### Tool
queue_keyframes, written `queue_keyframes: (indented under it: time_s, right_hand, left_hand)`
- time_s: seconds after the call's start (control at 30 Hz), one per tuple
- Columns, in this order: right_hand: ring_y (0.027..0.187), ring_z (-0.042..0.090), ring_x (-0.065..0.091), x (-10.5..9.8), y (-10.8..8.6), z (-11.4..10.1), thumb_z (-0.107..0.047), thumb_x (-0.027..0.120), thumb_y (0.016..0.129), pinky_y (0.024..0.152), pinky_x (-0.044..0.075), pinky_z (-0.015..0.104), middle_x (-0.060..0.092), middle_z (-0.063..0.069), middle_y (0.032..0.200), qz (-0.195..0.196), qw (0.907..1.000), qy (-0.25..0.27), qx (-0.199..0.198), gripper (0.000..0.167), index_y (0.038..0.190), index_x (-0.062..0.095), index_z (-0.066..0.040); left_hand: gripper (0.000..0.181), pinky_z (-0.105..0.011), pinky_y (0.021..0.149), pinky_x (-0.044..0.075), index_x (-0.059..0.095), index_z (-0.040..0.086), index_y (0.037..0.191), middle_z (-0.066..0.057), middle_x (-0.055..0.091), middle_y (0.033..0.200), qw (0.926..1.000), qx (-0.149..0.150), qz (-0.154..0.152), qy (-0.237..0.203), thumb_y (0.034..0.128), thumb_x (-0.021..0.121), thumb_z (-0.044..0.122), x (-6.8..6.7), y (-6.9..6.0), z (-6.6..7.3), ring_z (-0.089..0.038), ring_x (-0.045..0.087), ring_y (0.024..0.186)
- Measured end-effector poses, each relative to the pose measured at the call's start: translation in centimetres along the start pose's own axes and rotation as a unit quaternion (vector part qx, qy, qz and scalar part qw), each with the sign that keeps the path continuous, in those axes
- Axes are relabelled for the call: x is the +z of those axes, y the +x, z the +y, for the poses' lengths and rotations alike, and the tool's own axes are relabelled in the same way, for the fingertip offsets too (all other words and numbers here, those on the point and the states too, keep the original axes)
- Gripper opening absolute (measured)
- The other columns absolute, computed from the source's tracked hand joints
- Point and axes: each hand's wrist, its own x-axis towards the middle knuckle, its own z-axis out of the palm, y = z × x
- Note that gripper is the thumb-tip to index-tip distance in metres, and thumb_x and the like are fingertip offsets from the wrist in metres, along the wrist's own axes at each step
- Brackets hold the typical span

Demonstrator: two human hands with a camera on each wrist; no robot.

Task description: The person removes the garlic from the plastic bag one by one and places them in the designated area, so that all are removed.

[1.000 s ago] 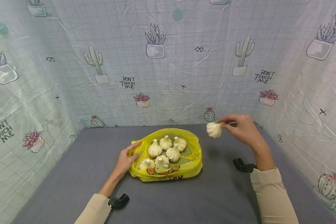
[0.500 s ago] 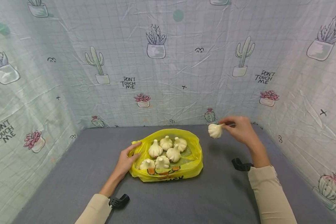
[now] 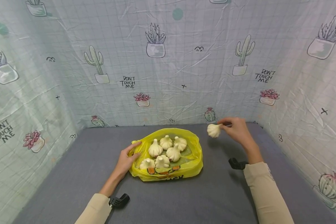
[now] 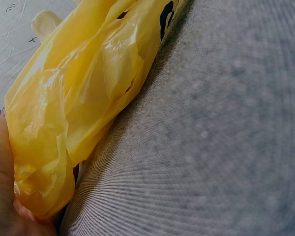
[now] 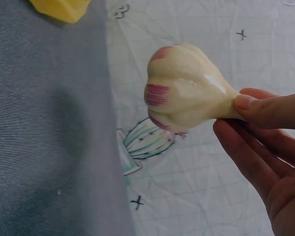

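A yellow plastic bag (image 3: 194, 169) (image 4: 98, 98) lies wide open on the table, with several garlic bulbs (image 3: 173, 153) inside. At its left edge the left hand (image 3: 125, 160) (image 4: 0, 182) rests against the plastic, thumb and fingers spread and straight. To the right of the bag, above the table, the right hand (image 3: 236, 130) (image 5: 270, 128) pinches another garlic bulb (image 3: 213, 130) (image 5: 187, 88) by its stem between thumb and fingers. In the right wrist view this bulb shows pinkish-purple patches and hangs clear of the bag.
Grey cloth covers the table (image 3: 168, 202). A pale curtain (image 3: 168, 71) printed with potted cacti and lettering stands behind and at both sides. Dark devices are strapped at the left wrist (image 3: 119, 200) and right wrist (image 3: 237, 164).
The right forearm has shifted a little left and the hand slightly lower, still pinching the bulb, which has barely moved. The left hand and the bag stay where they were.
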Motion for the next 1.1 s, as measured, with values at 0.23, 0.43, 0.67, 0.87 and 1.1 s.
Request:
queue_keyframes:
  time_s: [0.23, 0.43, 0.67, 0.87, 1.1]
  right_hand:
    - [0.1, 0.043, 0.073, 1.4, 0.4, 1.2, -0.005, 0.068, 0.097, 0.08, 0.059, 0.058, 0.075, 0.025, 0.111, 0.023, 0.9997, 0.0, 0.006, 0.02, 0.115, 0.076, 0.0]
    - [0.102, 0.044, 0.073, 2.4, 0.4, 2.3, -0.007, 0.069, 0.098, 0.081, 0.058, 0.058, 0.075, 0.025, 0.11, 0.034, 0.9992, 0.001, 0.021, 0.022, 0.118, 0.073, 0.001]
    - [0.104, 0.044, 0.072, 3.2, 0.4, 2.9, -0.01, 0.068, 0.099, 0.086, 0.057, 0.058, 0.074, 0.024, 0.112, 0.021, 0.9993, 0.009, 0.03, 0.022, 0.119, 0.071, -0.001]
    - [0.105, 0.044, 0.072, 3.5, 0.3, 2.9, -0.01, 0.068, 0.099, 0.086, 0.057, 0.058, 0.075, 0.024, 0.112, 0.017, 0.9994, 0.008, 0.029, 0.021, 0.119, 0.07, -0.001]
    - [0.106, 0.043, 0.071, 3.9, 0.5, 2.8, -0.011, 0.068, 0.099, 0.087, 0.057, 0.057, 0.074, 0.024, 0.113, 0.004, 0.9993, 0.003, 0.038, 0.025, 0.121, 0.068, 0.0]
  left_hand:
    - [0.048, -0.056, 0.124, 0.031, 0.057, 0.017, 0.149, -0.008, 0.05, 0.159, 1.0, 0.002, -0.004, 0.0, 0.1017, 0.062, 0.009, 0.0, 0.1, 0.1, -0.031, 0.033, 0.156]
    - [0.048, -0.056, 0.124, 0.03, 0.058, 0.017, 0.149, -0.008, 0.05, 0.159, 1.0, -0.001, -0.003, 0.001, 0.1018, 0.062, 0.009, 0.1, 0.2, -0.1, -0.03, 0.032, 0.156]
    - [0.048, -0.055, 0.124, 0.031, 0.057, 0.015, 0.149, -0.01, 0.05, 0.159, 1.0, 0.001, -0.003, 0.003, 0.1019, 0.062, 0.009, 0.0, 0.1, -0.1, -0.031, 0.034, 0.155]
    - [0.047, -0.057, 0.124, 0.031, 0.058, 0.013, 0.148, -0.012, 0.05, 0.158, 0.9999, 0.012, -0.006, -0.003, 0.1019, 0.062, 0.009, 0.0, 0.0, 0.0, -0.033, 0.034, 0.155]
    - [0.047, -0.055, 0.123, 0.031, 0.058, 0.015, 0.148, -0.01, 0.051, 0.158, 0.9999, 0.009, -0.003, 0.004, 0.1017, 0.062, 0.009, 0.0, 0.2, -0.2, -0.031, 0.034, 0.155]
